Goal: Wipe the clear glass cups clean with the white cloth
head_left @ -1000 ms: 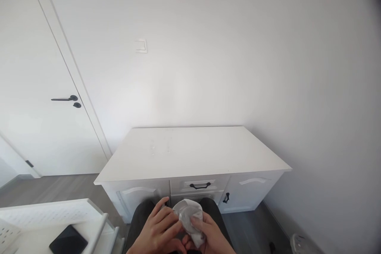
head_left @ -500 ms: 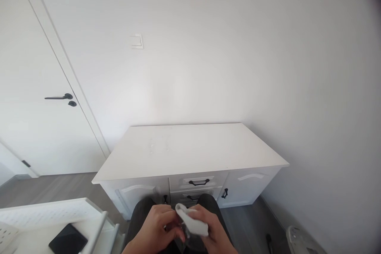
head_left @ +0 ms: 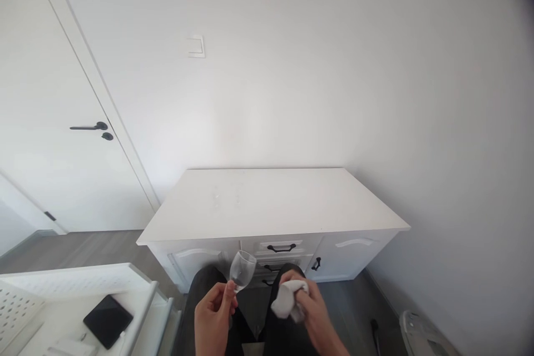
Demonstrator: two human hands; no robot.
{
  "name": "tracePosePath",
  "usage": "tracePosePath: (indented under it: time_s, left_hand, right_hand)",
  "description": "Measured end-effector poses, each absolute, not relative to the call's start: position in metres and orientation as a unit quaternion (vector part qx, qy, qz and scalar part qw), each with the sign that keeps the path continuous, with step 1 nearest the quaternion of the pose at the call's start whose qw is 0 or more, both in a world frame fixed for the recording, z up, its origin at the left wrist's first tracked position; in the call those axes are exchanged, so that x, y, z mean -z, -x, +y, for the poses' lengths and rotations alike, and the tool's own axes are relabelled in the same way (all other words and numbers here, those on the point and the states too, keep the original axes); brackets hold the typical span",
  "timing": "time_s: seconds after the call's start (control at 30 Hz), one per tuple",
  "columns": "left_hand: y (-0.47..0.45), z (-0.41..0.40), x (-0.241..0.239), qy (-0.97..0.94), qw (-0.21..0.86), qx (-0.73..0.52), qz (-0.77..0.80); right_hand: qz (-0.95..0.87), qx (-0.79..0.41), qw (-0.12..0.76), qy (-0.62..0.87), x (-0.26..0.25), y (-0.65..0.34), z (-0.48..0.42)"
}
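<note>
My left hand (head_left: 213, 317) pinches the stem of a small clear stemmed glass (head_left: 241, 271), which stands upright over my lap, bowl empty. My right hand (head_left: 311, 311) is to its right, closed around a bunched white cloth (head_left: 287, 298). The cloth and the glass are apart. Both hands hover above my dark-trousered knees, in front of a white cabinet (head_left: 271, 206).
The cabinet has a bare white top, a drawer with a black handle (head_left: 281, 247) and two side doors. A white perforated cart (head_left: 79, 300) at lower left carries a black phone (head_left: 107, 320). A white door with a black handle (head_left: 89, 128) is left. A white object (head_left: 421, 334) sits on the floor, lower right.
The cloth was wrapped around the glass with both hands on it; now the hands have parted, the left lifting the bare glass, the right keeping the cloth.
</note>
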State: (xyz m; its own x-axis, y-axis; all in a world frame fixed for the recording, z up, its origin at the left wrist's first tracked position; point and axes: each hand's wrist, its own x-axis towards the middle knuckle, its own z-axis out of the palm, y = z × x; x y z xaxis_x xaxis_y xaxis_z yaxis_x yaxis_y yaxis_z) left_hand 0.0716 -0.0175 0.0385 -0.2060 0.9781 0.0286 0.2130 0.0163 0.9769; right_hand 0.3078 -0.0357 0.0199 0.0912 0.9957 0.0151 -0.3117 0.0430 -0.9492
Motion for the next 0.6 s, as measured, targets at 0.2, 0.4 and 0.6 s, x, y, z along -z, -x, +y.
tracePosePath:
  time_s: [0.2,0.4,0.6]
  left_hand:
    - [-0.11,-0.028,-0.018,-0.608,0.395,-0.462,0.51]
    - [-0.113,-0.027,-0.022,-0.686,0.376,-0.44,0.441]
    - [-0.092,-0.028,-0.021,-0.68,0.317,-0.413,0.516]
  right_hand:
    - [-0.354,-0.637,0.556,0.4,-0.012,-0.254,-0.045]
    - [-0.392,-0.574,0.575,0.432,-0.02,-0.269,-0.039]
    - [-0.408,-0.372,0.564,0.614,-0.017,-0.353,0.052]
